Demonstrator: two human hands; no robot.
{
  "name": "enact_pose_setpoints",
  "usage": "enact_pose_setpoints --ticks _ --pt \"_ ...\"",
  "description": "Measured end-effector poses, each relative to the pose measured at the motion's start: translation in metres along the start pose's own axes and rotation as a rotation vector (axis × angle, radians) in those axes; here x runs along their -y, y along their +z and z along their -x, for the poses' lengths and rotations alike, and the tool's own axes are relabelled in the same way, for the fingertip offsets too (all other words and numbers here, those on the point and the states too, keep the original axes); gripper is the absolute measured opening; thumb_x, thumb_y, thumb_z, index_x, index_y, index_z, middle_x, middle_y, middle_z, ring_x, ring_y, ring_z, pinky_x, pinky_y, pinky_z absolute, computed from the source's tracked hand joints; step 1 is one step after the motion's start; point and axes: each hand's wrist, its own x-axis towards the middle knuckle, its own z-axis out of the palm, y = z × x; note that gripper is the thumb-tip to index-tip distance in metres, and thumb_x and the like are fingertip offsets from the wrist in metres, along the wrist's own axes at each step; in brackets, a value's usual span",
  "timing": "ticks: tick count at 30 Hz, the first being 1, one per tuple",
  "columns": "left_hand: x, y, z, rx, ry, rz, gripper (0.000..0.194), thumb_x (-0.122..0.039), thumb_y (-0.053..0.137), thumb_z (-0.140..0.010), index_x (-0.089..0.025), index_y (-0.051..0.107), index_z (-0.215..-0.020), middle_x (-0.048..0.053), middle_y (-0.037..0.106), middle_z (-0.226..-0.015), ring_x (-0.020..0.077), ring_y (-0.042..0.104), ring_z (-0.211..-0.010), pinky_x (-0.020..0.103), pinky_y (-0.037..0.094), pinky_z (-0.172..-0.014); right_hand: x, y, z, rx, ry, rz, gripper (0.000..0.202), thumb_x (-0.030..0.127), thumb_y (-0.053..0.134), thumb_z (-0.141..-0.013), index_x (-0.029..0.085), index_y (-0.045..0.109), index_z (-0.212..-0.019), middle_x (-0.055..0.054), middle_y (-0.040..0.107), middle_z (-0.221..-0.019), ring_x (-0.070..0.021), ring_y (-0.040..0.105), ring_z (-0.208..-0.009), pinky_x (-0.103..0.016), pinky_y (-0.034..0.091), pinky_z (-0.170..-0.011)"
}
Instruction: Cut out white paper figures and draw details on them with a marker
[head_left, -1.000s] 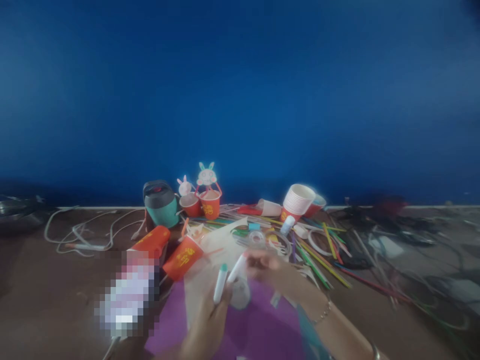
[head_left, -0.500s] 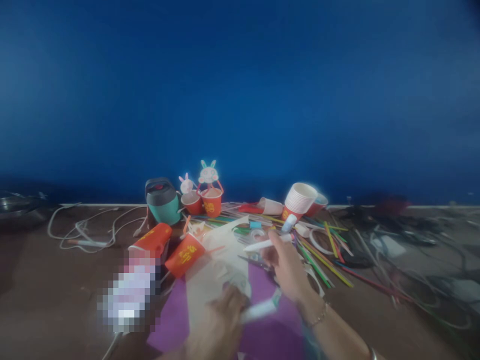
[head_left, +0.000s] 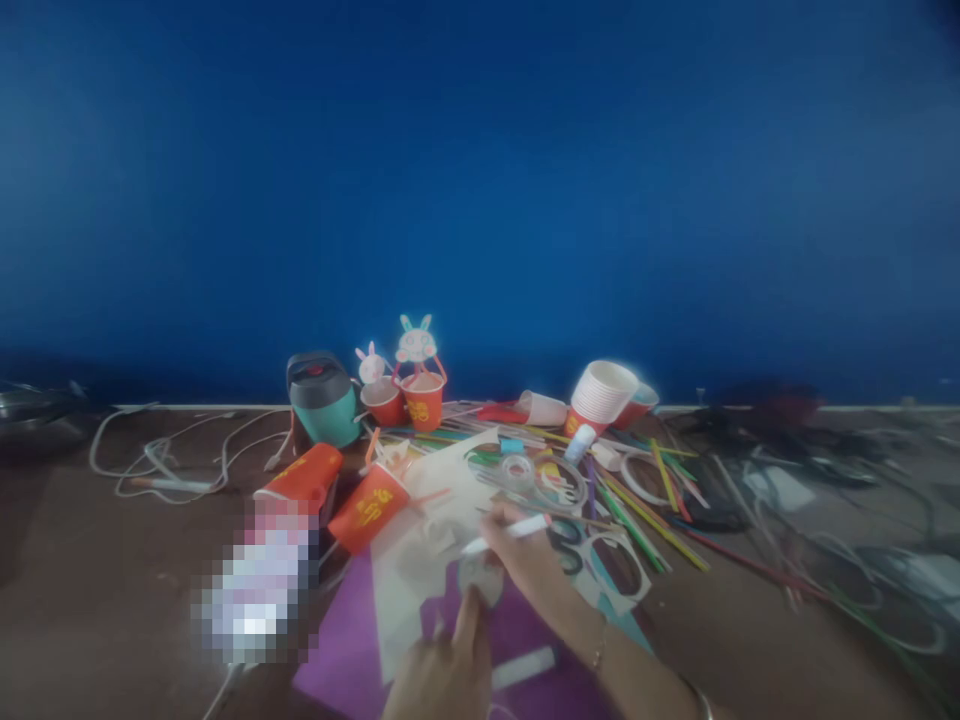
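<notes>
My right hand (head_left: 506,535) is closed around a white marker pen (head_left: 529,532), its tip pointing left, just above a small round paper cutout (head_left: 482,580). The fingers of my left hand (head_left: 450,655) press on the lower edge of this cutout and hold it down. Beneath lie purple paper (head_left: 341,650) and a pale sheet (head_left: 394,610). A second white marker (head_left: 525,668) rests on the purple paper, right of my left hand. Scissors (head_left: 566,548) lie by my right wrist, partly hidden.
Orange paper cups (head_left: 369,508) lie on their sides at left, near a blurred-out phone (head_left: 259,590). Behind stand a green jug (head_left: 326,405), rabbit figures in cups (head_left: 424,400) and stacked cups (head_left: 600,395). Coloured sticks (head_left: 645,520) and tape rolls (head_left: 517,470) spread at right.
My right hand has brought the marker down and left to the cutout. My left hand has drawn slightly nearer, pressing the cutout. The second marker now lies lower on the purple paper.
</notes>
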Motion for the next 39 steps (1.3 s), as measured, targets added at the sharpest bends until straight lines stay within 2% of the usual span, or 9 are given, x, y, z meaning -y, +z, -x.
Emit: enact_pose_setpoints --ticks 3,9,17,22,36,39 --pt "0.001 0.005 0.0 -0.027 0.031 -0.024 0.037 -0.008 0.048 -0.083 -0.013 0.061 -0.118 0.019 0.057 -0.126 0.0141 0.063 -0.062 0.021 0.052 -0.048 -0.001 -0.001 0.003 -0.021 -0.058 0.024 0.017 0.028 0.054 -0.076 0.021 0.048 -0.062 0.004 0.055 -0.05 -0.0114 0.047 -0.046 -0.023 0.035 -0.046" --pt "0.005 0.013 0.001 -0.063 0.094 -0.045 0.036 -0.009 0.049 -0.082 -0.011 0.063 -0.116 0.02 0.058 -0.123 0.0139 0.062 -0.059 0.022 0.051 -0.046 -0.012 -0.003 0.001 -0.034 -0.099 0.231 0.024 0.03 0.057 -0.076 0.022 0.043 -0.058 0.005 0.05 -0.047 -0.0117 0.044 -0.046 -0.024 0.036 -0.048" --pt "0.002 0.004 -0.001 -0.017 0.05 -0.063 0.036 -0.011 0.05 -0.083 -0.011 0.062 -0.116 0.018 0.06 -0.124 0.0183 0.066 -0.06 0.028 0.056 -0.048 -0.011 -0.004 0.002 -0.02 -0.14 0.395 0.02 0.025 0.051 -0.076 0.022 0.042 -0.058 0.006 0.047 -0.047 -0.011 0.044 -0.048 -0.024 0.035 -0.05" --pt "0.002 0.001 -0.003 0.008 0.075 -0.039 0.038 -0.012 0.052 -0.081 -0.009 0.061 -0.118 0.02 0.06 -0.124 0.0192 0.067 -0.061 0.027 0.056 -0.048 -0.012 -0.004 0.002 -0.02 -0.184 0.398 0.022 0.025 0.051 -0.075 0.022 0.04 -0.056 0.006 0.045 -0.047 -0.0114 0.042 -0.048 -0.025 0.034 -0.049" --pt "0.003 0.008 -0.001 -0.061 0.078 -0.054 0.034 -0.013 0.05 -0.083 -0.01 0.062 -0.114 0.019 0.061 -0.122 0.018 0.065 -0.057 0.026 0.052 -0.043 -0.009 -0.002 0.002 -0.014 -0.156 0.371 0.021 0.023 0.05 -0.075 0.022 0.041 -0.055 0.006 0.046 -0.046 -0.0109 0.042 -0.047 -0.024 0.034 -0.048" --pt "0.004 0.008 -0.001 -0.047 0.075 -0.032 0.034 -0.014 0.049 -0.084 -0.011 0.062 -0.116 0.019 0.061 -0.122 0.0179 0.065 -0.059 0.026 0.052 -0.044 -0.008 -0.002 0.002 -0.001 -0.142 0.365 0.022 0.025 0.05 -0.076 0.022 0.041 -0.056 0.006 0.047 -0.045 -0.0111 0.043 -0.046 -0.024 0.034 -0.048"
